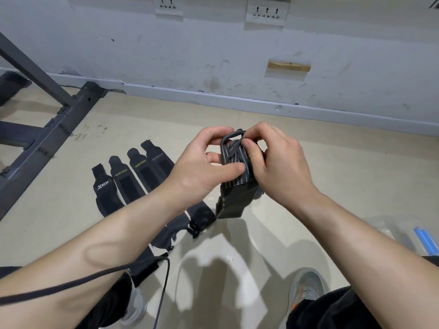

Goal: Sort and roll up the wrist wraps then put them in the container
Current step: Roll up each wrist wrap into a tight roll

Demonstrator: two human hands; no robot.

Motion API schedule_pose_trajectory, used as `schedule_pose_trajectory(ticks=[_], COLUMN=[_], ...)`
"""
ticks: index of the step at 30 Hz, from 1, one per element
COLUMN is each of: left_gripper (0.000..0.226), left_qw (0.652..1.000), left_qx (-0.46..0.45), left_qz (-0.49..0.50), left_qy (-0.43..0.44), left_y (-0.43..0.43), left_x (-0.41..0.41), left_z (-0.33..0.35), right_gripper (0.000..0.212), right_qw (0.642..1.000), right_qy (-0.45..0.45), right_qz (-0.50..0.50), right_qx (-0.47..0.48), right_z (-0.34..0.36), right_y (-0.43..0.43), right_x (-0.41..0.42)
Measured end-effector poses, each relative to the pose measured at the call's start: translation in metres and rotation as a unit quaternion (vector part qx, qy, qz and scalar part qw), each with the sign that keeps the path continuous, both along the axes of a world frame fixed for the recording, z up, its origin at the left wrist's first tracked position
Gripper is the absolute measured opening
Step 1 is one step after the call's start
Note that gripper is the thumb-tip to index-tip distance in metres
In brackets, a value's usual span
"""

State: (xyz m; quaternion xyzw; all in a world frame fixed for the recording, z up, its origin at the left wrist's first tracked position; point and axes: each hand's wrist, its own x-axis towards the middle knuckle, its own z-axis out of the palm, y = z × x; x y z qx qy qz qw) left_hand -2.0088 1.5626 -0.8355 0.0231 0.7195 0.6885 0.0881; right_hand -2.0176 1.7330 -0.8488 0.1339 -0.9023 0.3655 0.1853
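A dark grey striped wrist wrap (234,176) is held in the air in front of me, partly rolled, with its loose end hanging down. My left hand (204,162) pinches its left side with thumb and fingers. My right hand (275,162) grips the top of the roll, thumb pressed on the stripes beside its thumb loop. Several black wrist wraps (133,179) lie side by side flat on the floor to the left, partly hidden under my left forearm. A clear plastic container (401,231) with a blue clip sits on the floor at the right edge.
A dark metal frame (47,129) stands on the floor at the left. A grey wall with a baseboard (237,100) runs across the back. My shoes (308,288) are at the bottom, and a black cord (164,276) crosses my left arm.
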Motion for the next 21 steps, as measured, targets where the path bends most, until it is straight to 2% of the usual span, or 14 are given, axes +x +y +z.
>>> schedule_pose_trajectory(ticks=[4,7,10,13,15,19,21], left_gripper=[0.04,0.031,0.028,0.023,0.018,0.007,0.007], left_qw=[0.987,0.968,0.928,0.892,0.898,0.936,0.94], left_qx=[-0.117,-0.185,-0.292,-0.365,-0.354,-0.273,-0.256], left_qz=[0.056,0.088,0.078,0.081,0.097,0.132,0.132], left_qy=[0.092,0.143,0.217,0.253,0.242,0.181,0.184], left_y=[0.003,0.004,0.004,0.003,0.001,-0.005,-0.006], left_x=[0.001,0.001,0.003,0.004,0.002,-0.006,-0.006], left_z=[-0.008,-0.011,-0.012,-0.012,-0.011,-0.008,-0.006], right_gripper=[0.014,0.014,0.019,0.018,0.017,0.016,0.011], right_qw=[0.999,0.999,0.998,0.999,1.0,0.985,0.98], right_qy=[0.037,0.046,0.059,0.023,-0.019,-0.159,-0.18], right_qz=[-0.004,-0.009,-0.018,-0.023,-0.02,0.045,0.048], right_qx=[0.009,0.021,0.033,0.016,-0.004,-0.05,-0.072], right_z=[-0.002,-0.002,-0.002,-0.005,-0.006,-0.002,-0.001], right_y=[-0.005,-0.006,-0.007,-0.007,-0.005,-0.001,0.0], right_x=[0.004,0.006,0.006,0.005,0.003,-0.001,-0.002])
